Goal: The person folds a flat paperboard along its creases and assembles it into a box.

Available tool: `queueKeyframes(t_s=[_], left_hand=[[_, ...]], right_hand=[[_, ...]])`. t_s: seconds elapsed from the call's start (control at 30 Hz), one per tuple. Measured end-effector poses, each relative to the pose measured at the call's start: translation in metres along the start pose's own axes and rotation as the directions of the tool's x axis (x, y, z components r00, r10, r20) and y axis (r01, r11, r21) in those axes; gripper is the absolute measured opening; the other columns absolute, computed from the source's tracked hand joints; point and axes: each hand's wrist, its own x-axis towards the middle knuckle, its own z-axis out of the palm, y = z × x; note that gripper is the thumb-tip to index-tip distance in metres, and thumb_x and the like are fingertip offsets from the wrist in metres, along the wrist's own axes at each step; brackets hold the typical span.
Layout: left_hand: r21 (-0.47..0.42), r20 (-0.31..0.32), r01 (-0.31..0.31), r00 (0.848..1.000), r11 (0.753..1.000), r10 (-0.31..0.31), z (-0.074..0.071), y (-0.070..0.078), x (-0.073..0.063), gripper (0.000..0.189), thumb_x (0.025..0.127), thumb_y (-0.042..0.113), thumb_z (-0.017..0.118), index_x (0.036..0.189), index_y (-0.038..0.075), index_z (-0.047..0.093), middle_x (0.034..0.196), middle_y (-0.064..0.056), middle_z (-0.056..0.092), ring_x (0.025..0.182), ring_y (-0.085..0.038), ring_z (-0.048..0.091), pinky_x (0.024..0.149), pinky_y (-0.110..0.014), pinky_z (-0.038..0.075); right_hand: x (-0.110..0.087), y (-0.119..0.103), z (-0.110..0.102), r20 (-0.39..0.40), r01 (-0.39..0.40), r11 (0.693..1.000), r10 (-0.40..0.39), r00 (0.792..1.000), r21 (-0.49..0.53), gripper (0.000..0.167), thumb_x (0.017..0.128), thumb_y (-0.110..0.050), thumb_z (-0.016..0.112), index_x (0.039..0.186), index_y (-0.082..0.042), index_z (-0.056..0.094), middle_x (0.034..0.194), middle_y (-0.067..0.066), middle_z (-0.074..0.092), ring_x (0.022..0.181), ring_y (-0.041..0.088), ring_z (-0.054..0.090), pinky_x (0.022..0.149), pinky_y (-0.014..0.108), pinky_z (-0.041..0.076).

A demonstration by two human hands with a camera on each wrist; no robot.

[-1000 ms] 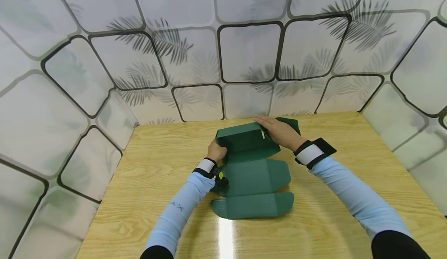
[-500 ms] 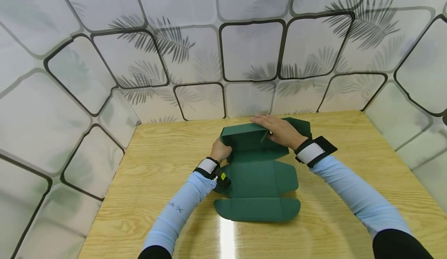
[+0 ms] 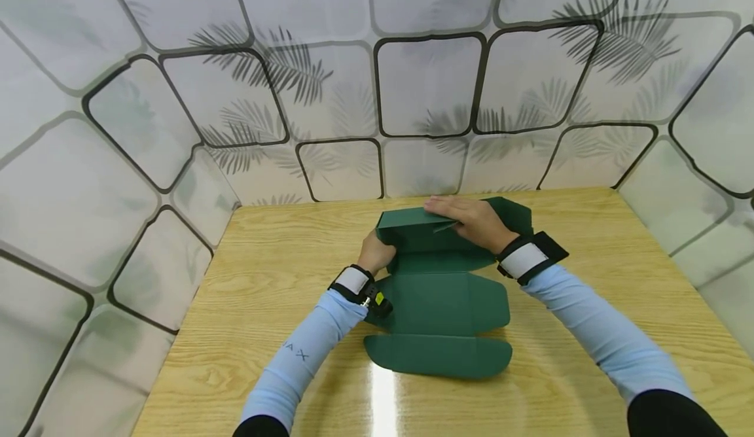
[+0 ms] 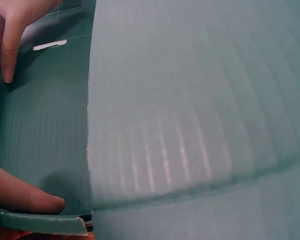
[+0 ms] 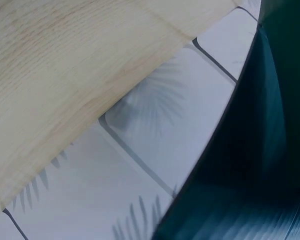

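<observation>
So nearest me, well short of both hands, is the front strip (image 3: 438, 356) of this green cardboard box (image 3: 432, 303), flat on the wooden surface (image 3: 277, 260). Its middle panel is flat too, just this side of the hands. My left grip (image 3: 377, 254) is clamped on the left edge of the raised section (image 3: 406, 220), thumb inside. My right grip (image 3: 480, 222) has straight fingers over the top and one digit inside; can't tell if they're squeezing.

What's just changed: the small flap (image 3: 446, 227) under my right fingers pointed down half a second ago and now lies flatter, and more side flap (image 3: 511, 214) shows beyond that hand. My read: the far end is mid-fold, nothing settled, near half untouched. Past both grips there's only patterned wall (image 3: 338, 172).
</observation>
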Motion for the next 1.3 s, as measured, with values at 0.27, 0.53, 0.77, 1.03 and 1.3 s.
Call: queueKeyframes(t_s=[0.27, 0.53, 0.77, 1.03, 1.3], left_hand=[[-0.020, -0.013, -0.027, 1.000, 0.999, 0.026, -0.0005, 0.0013, -0.0038, 0.047, 0.080, -0.009, 0.053, 0.127, -0.004, 0.056, 0.120, -0.025, 0.061, 0.096, -0.031, 0.056, 0.085, -0.046, 0.050], [-0.013, -0.014, -0.006, 1.000, 1.000, 0.006, -0.0001, -0.0012, -0.0040, 0.047, 0.081, -0.009, 0.052, 0.127, -0.004, 0.056, 0.120, -0.024, 0.062, 0.093, -0.029, 0.054, 0.084, -0.043, 0.050], [-0.025, -0.017, -0.005, 1.000, 1.000, 0.005, 0.0004, -0.0007, -0.0049, 0.045, 0.081, -0.008, 0.053, 0.126, -0.004, 0.057, 0.120, -0.025, 0.062, 0.095, -0.030, 0.056, 0.085, -0.044, 0.051], [-0.065, -0.011, -0.002, 1.000, 0.998, 0.001, 0.0040, -0.0052, -0.0023, 0.047, 0.081, -0.008, 0.053, 0.128, -0.003, 0.056, 0.123, -0.025, 0.060, 0.103, -0.034, 0.057, 0.092, -0.049, 0.049], [-0.061, -0.001, -0.003, 1.000, 0.998, 0.003, 0.0042, -0.0055, -0.0030, 0.046, 0.082, -0.007, 0.053, 0.128, -0.002, 0.057, 0.122, -0.024, 0.061, 0.097, -0.029, 0.055, 0.086, -0.045, 0.049]], right_hand=[[-0.0030, -0.0015, 0.0049, -0.052, 0.006, 1.000, -0.007, 0.999, -0.024, 0.069, 0.059, 0.033, 0.063, 0.111, -0.010, 0.071, 0.107, 0.011, 0.072, 0.092, 0.027, 0.069, 0.061, 0.038, 0.054], [-0.0018, -0.0040, 0.0028, -0.049, -0.006, 0.999, 0.004, 0.999, -0.048, 0.062, 0.066, 0.028, 0.064, 0.114, -0.011, 0.070, 0.106, 0.009, 0.073, 0.088, 0.026, 0.070, 0.060, 0.038, 0.054], [-0.0008, -0.0047, 0.0014, -0.041, 0.006, 1.000, -0.007, 0.999, -0.027, 0.064, 0.062, 0.030, 0.063, 0.111, -0.011, 0.071, 0.105, 0.010, 0.073, 0.089, 0.026, 0.069, 0.062, 0.037, 0.055], [-0.0025, -0.0061, 0.0045, -0.082, 0.008, 0.999, -0.011, 0.997, -0.037, 0.059, 0.064, 0.028, 0.066, 0.107, -0.011, 0.073, 0.101, 0.010, 0.073, 0.087, 0.025, 0.070, 0.060, 0.037, 0.055], [-0.0055, -0.0062, 0.0051, -0.095, 0.007, 1.000, -0.009, 0.995, -0.021, 0.059, 0.063, 0.028, 0.065, 0.107, -0.011, 0.073, 0.102, 0.011, 0.073, 0.087, 0.025, 0.070, 0.056, 0.035, 0.053]])
